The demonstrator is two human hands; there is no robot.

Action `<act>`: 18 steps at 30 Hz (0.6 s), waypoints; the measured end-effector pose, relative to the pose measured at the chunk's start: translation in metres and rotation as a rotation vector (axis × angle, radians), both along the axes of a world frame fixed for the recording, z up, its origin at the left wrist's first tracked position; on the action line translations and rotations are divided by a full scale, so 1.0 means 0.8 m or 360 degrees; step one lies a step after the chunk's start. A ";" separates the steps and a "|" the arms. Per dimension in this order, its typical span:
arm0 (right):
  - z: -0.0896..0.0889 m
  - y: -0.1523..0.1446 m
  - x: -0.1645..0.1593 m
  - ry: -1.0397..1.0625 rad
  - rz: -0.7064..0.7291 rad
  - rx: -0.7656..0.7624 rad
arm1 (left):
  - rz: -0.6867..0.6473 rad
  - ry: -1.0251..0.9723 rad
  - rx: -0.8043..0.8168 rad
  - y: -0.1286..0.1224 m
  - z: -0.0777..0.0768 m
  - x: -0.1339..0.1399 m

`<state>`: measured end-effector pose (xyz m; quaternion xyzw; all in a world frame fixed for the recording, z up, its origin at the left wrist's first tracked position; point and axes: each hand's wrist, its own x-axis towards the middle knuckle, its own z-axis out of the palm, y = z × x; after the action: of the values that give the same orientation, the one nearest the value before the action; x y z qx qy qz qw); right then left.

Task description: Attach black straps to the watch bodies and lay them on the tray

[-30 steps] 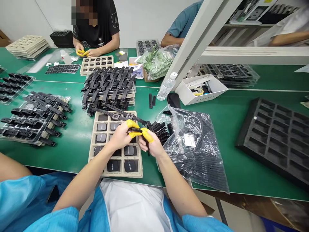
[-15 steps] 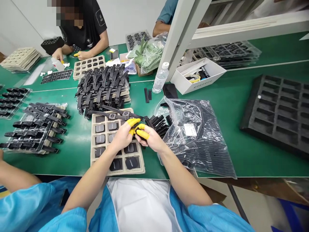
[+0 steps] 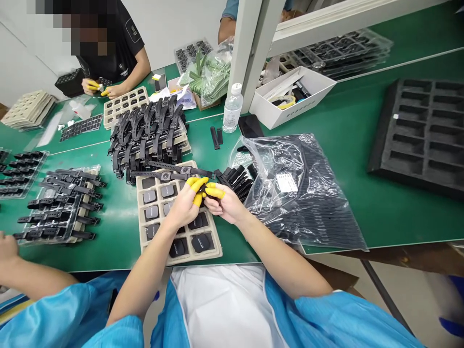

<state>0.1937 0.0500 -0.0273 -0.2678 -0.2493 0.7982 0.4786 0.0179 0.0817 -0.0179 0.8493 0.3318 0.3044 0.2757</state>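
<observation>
Both together on one small black piece (image 3: 203, 189): left hand (image 3: 184, 205) clamped from the left, right hand (image 3: 229, 204) from the right, with yellow finger covers (image 3: 215, 193) on each. Held up over the right edge of a beige tray (image 3: 139, 217), mostly hidden by the grip; impossible to tell its exact form. In several of the tray's compartments, dark rounded-square pieces (image 3: 200, 242). Across the tray's far end, watches with black straps (image 3: 186, 170). Just right of the hands, a pile of loose black straps (image 3: 239, 182), beside a clear plastic bag (image 3: 308, 193) full of dark strips. Beyond the tray, a tall heap of strapped watches (image 3: 148, 135) on the green table (image 3: 119, 222); to the left, a lower stack of the same. Far beyond the bag, a water bottle (image 3: 232, 110) and a white box (image 3: 286, 116). On the right, a black foam tray (image 3: 386, 130). Far left, a co-worker in a black shirt (image 3: 114, 60); near left, another person's blue sleeve (image 3: 47, 314).
</observation>
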 end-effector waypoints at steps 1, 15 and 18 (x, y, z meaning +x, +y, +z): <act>0.000 0.000 0.001 -0.0007 -0.0007 -0.0009 | -0.0028 0.0014 -0.0004 0.000 0.002 -0.001; -0.003 0.005 0.013 -0.0266 0.0125 -0.0033 | -0.0136 0.0284 0.0163 0.003 0.009 -0.007; -0.004 0.006 0.013 -0.0130 0.0128 -0.0084 | -0.0139 0.0269 0.0190 0.003 0.010 -0.006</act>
<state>0.2041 0.0547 -0.0306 -0.3025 -0.2579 0.8115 0.4283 0.0129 0.0842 -0.0098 0.9005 0.2979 0.2386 0.2086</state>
